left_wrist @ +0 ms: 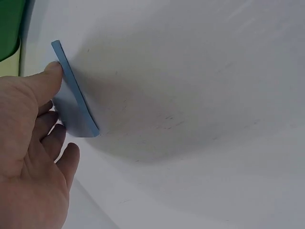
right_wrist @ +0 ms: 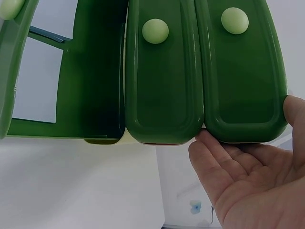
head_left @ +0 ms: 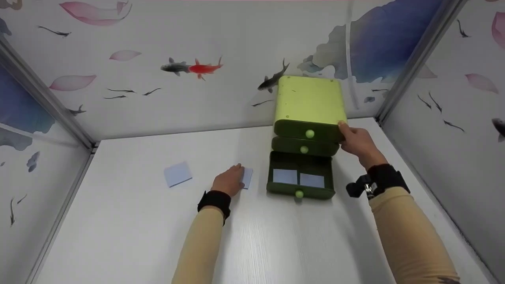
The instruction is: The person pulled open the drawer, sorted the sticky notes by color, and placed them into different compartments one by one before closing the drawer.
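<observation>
A light blue sticky note pad (head_left: pixel 247 178) is at my left hand (head_left: pixel 229 180), which pinches it by the edge; in the left wrist view the pad (left_wrist: pixel 76 105) has the thumb on one side and fingers on the other. My right hand (head_left: pixel 361 145) grips the upper right corner of a green drawer cabinet (head_left: pixel 311 98), thumb on top and fingers along its side. Its bottom drawer (head_left: pixel 300 157) is pulled out, with two pale blue pads (head_left: pixel 285 176) lying side by side in it. The top drawer (right_wrist: pixel 245 71) and middle drawer (right_wrist: pixel 164 81) are closed.
Another blue pad (head_left: pixel 178 174) lies on the white table (head_left: pixel 130 221), left of my left hand. The cabinet stands near the back wall (head_left: pixel 221 102), which is printed with fish and petals. A side wall (head_left: pixel 453 130) borders the table on the right.
</observation>
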Motion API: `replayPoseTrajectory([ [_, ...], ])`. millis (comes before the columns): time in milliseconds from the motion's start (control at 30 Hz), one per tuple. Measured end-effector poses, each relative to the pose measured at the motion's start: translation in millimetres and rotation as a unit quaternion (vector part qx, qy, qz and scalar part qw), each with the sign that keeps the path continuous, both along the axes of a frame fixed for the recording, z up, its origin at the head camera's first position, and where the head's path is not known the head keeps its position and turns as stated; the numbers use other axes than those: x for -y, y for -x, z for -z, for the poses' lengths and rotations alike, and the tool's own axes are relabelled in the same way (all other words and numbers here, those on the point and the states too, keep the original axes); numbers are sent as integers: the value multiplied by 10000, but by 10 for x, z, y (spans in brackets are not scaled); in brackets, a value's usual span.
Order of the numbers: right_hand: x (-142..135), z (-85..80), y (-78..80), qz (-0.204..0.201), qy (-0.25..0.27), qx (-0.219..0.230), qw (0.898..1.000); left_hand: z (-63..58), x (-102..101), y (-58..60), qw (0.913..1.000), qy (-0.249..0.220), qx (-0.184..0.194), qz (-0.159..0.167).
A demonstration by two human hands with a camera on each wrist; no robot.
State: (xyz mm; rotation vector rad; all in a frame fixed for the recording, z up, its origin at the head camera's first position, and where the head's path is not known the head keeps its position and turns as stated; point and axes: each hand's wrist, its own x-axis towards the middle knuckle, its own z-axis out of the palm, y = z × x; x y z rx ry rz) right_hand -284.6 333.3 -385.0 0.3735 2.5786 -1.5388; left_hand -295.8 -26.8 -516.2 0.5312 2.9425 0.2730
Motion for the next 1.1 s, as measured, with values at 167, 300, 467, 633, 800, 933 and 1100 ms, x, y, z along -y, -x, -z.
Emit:
replayPoseTrajectory([
  [167, -4, 10, -4, 6, -31, -84, 10000, -20, -24, -8, 9999, 139, -56, -59],
  [300, -9, 18, -8, 0, 22, -109, 9999, -47, -56, -36, 9986, 423, -306, -5],
  [467, -14, 14, -3, 69, 96, -128, 9998, -112, -100, -66, 9955, 716, -613, 52],
  [633, 4, 8, 12, 43, 83, -63, 9999, -161, -137, -83, 9926, 1052, -604, -52],
  [800, 16, 10, 12, 25, 35, 54, 10000, -173, -162, -113, 9900, 1269, -601, -108],
  [933, 23, -1, -5, -21, 85, 128, 9999, -182, -171, -129, 9904, 1225, -626, -102],
  [1100, 23, -16, -15, -102, 76, 96, 9999, -187, -182, -132, 9918, 1079, -683, 5],
])
